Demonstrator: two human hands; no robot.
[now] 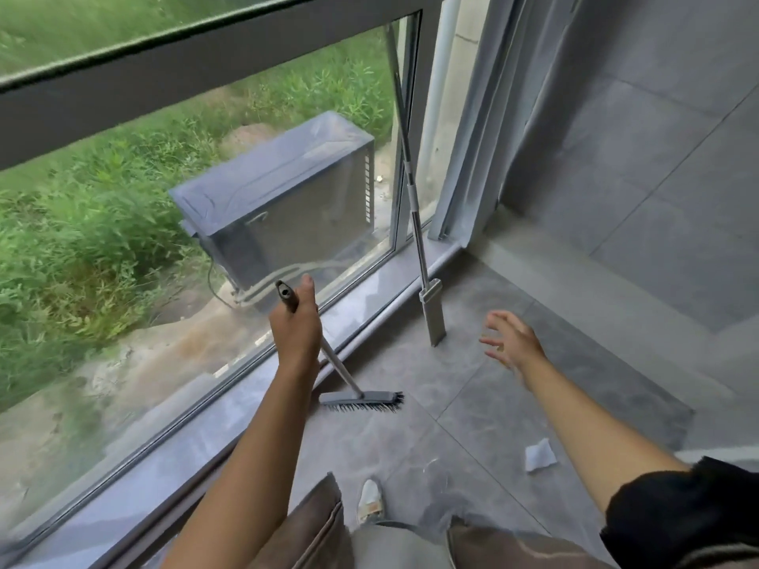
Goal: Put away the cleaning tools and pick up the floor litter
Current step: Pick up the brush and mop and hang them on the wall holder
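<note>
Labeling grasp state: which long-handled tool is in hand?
The bristle brush: left hand grips its handle top. The flat mop leans unheld against the window.

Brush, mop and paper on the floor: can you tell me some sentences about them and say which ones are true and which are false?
1. The left hand holds the brush near the top of its handle. True.
2. The right hand holds the mop. False: the hand is spread open, apart from the mop, and holds nothing.
3. The mop stands leaning against the window, with its head down on the floor. True.
4. The white paper scrap lies on the window sill. False: it lies on the floor, near the right arm.
</note>
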